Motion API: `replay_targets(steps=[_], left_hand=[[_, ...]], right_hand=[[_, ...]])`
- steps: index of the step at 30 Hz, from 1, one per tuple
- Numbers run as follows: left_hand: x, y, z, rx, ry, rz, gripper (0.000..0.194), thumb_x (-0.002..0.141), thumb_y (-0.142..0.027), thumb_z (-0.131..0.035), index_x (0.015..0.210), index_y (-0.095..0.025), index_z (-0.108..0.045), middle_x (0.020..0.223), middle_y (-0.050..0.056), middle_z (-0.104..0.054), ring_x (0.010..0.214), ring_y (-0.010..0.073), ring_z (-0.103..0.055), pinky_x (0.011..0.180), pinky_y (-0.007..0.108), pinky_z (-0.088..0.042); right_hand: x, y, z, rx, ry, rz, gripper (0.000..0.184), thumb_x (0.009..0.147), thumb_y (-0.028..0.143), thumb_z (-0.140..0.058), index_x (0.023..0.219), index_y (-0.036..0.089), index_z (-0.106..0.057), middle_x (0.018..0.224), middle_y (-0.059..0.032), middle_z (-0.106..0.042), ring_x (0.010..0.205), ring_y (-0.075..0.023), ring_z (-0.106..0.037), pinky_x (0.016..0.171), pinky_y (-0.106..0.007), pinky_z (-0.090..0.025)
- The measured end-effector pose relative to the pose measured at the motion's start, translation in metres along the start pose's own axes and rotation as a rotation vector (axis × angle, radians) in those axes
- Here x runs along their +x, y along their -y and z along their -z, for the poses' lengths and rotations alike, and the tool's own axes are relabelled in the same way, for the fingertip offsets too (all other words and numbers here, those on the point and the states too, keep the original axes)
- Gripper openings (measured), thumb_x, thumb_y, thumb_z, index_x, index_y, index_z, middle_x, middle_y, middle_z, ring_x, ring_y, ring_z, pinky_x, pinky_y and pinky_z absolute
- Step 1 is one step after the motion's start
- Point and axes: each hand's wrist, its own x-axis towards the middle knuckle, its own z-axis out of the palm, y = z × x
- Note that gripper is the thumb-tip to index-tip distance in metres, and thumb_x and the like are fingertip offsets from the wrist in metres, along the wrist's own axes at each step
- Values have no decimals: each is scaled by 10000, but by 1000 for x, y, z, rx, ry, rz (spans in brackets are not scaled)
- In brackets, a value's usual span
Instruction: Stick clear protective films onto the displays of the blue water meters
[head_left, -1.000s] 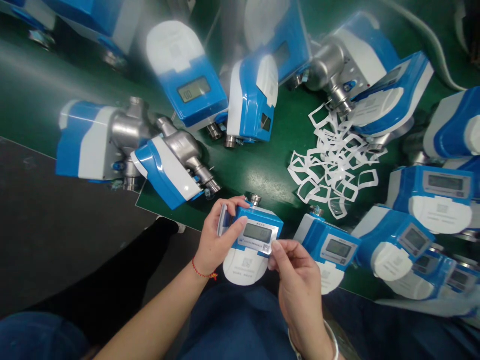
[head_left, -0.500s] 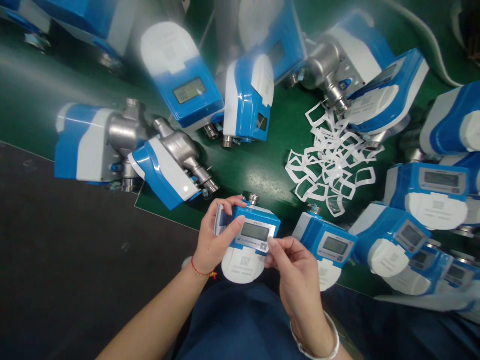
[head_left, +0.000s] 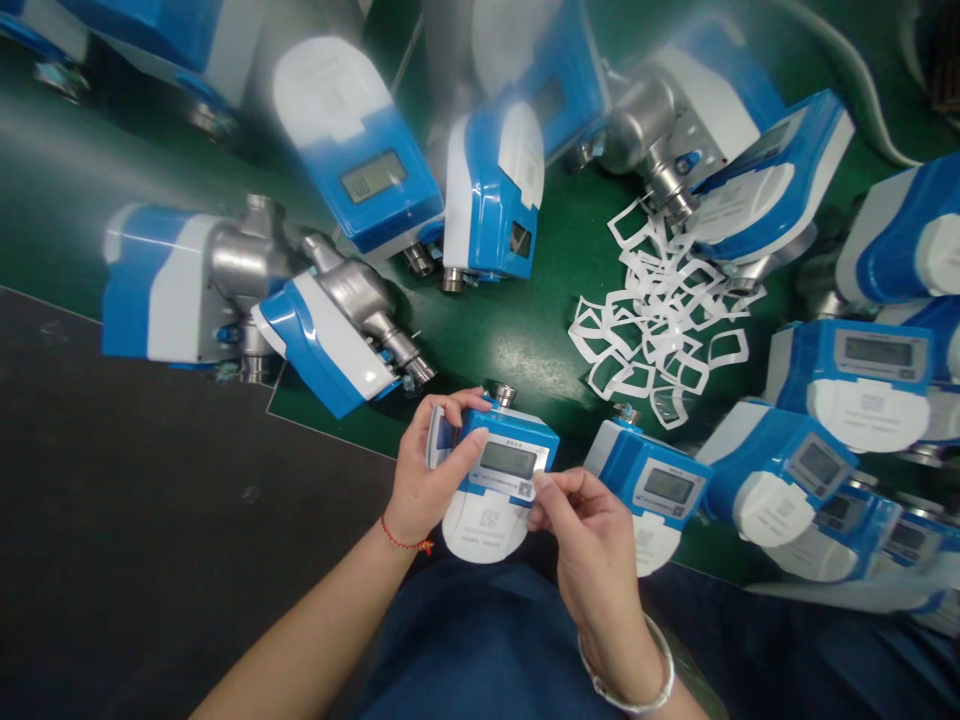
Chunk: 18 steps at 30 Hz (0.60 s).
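Note:
A blue and white water meter [head_left: 486, 528] with a grey display and a silver label around it is at the table's front edge. My left hand [head_left: 435, 465] is closed on its left side, thumb on the front by the display and fingers over the top. A small flat stack of label-like pieces [head_left: 441, 440] also sits in this hand, against the meter's side. My right hand [head_left: 589, 530] is closed in a pinch at the label's lower right corner, by the printed square code. Whatever is between those fingertips is too small to make out.
Loose white rectangular frames [head_left: 660, 320] lie heaped on the green table [head_left: 517, 345]. Another meter [head_left: 656, 490] stands just right of my right hand, with several more beyond. Meters with steel pipe bodies [head_left: 360, 300] lie at the left; others stand at the back.
Both hands keep almost the same place on the meter. The whole view has shifted slightly, with things a little further left and up.

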Motion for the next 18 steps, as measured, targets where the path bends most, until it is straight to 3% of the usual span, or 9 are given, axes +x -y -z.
replay_targets(steps=[18], left_hand=[[1, 3, 2, -200, -6, 122, 105, 893, -190, -538, 801, -203, -490, 1006, 46, -657, 1216, 224, -516, 1088, 428, -317]], right_hand=[[2, 1, 0, -42, 2, -15, 326, 689, 439, -781, 644, 161, -617, 520, 17, -626, 488, -104, -583, 543, -225, -492]])
